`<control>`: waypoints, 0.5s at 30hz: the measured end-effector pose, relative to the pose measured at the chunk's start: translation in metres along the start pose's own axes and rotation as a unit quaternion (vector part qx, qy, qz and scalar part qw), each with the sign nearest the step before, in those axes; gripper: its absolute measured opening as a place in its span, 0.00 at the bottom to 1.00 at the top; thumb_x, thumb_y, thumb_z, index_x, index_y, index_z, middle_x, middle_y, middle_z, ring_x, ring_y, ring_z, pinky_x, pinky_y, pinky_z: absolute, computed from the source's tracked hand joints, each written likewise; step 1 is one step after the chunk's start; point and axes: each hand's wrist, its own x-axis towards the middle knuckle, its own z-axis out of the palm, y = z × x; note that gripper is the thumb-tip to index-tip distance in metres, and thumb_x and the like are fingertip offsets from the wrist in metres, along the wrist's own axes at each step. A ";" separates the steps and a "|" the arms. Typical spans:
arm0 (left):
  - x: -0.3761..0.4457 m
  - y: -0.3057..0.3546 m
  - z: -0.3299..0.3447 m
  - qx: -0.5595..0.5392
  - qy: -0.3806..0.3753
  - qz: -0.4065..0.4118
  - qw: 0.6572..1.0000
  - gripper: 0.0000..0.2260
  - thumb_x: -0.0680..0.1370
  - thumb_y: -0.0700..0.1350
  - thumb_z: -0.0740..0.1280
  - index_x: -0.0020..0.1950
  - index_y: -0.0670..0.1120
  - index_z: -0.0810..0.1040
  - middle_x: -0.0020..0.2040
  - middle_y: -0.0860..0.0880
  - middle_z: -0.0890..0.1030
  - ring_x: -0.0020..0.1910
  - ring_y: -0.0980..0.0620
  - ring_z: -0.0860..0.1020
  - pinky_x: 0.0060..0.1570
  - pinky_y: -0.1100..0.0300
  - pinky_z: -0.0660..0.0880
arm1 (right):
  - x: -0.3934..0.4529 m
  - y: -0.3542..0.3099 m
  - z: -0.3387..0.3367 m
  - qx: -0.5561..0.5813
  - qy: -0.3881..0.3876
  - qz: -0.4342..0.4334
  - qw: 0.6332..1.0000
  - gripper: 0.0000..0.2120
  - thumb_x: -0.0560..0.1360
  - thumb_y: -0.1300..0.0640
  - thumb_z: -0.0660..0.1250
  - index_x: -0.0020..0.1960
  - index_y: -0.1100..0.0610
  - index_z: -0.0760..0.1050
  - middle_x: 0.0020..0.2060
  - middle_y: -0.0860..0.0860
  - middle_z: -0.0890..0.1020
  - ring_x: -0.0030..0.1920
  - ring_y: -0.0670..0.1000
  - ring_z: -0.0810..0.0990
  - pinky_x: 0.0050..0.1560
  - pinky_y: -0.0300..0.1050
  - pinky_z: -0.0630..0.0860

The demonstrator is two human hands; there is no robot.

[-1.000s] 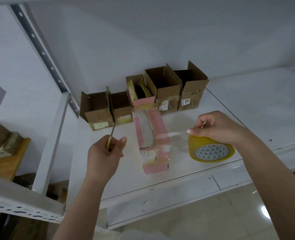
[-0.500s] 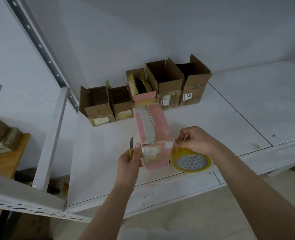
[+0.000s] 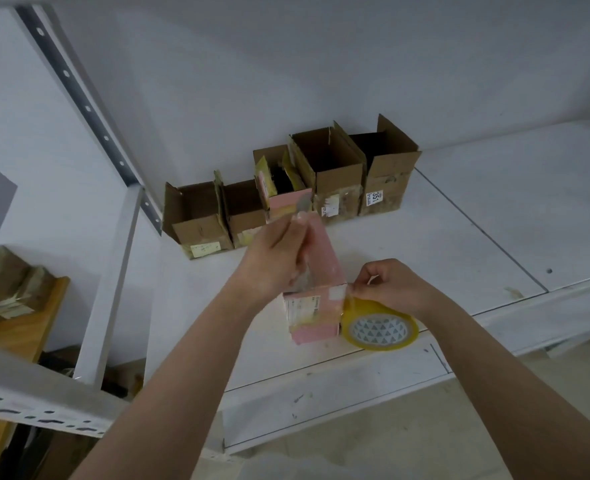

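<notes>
Pink box [image 3: 321, 261] lies near the front edge of the white shelf [image 3: 459, 244], long axis running near to far, with the yellow tape roll [image 3: 380, 344] just beside its near right corner. The right hand [image 3: 390, 289] pinches the roll's tape at that corner. The left hand [image 3: 276, 265], clenched round a cutter [image 3: 304, 203] whose blade points far, is over the box top. Any cut would likely fall near and right of the blade.

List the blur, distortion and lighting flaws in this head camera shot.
Head view: motion blur smears the left hand and the cutter blade it grips over the pink box. The right hand holding the tape roll is sharper. Wide-angle distortion bows the shelf upright. Light is soft and dim, with faint shadows and no hard glare.
</notes>
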 end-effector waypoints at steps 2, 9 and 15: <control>0.017 0.012 0.018 0.051 -0.081 -0.005 0.995 0.19 0.85 0.51 0.53 0.39 0.43 0.73 0.28 0.49 0.73 0.23 0.55 0.71 0.24 0.64 0.68 | 0.000 0.000 0.000 0.008 -0.006 0.001 1.000 0.10 0.71 0.49 0.75 0.37 0.53 0.79 0.34 0.50 0.82 0.32 0.45 0.80 0.33 0.36 0.76; 0.037 -0.030 0.031 0.127 -0.083 -0.041 0.988 0.23 0.82 0.58 0.55 0.35 0.45 0.75 0.23 0.51 0.77 0.21 0.54 0.74 0.22 0.66 0.69 | -0.010 0.014 -0.021 0.096 -0.078 0.022 0.992 0.03 0.75 0.54 0.71 0.48 0.50 0.83 0.44 0.50 0.84 0.47 0.51 0.83 0.46 0.41 0.77; 0.038 -0.040 0.030 0.154 -0.071 0.011 0.985 0.22 0.82 0.59 0.54 0.36 0.47 0.74 0.23 0.50 0.77 0.22 0.52 0.75 0.22 0.64 0.70 | -0.005 0.010 -0.022 0.042 -0.065 0.010 0.997 0.04 0.76 0.50 0.70 0.50 0.47 0.82 0.43 0.50 0.84 0.42 0.47 0.83 0.43 0.37 0.78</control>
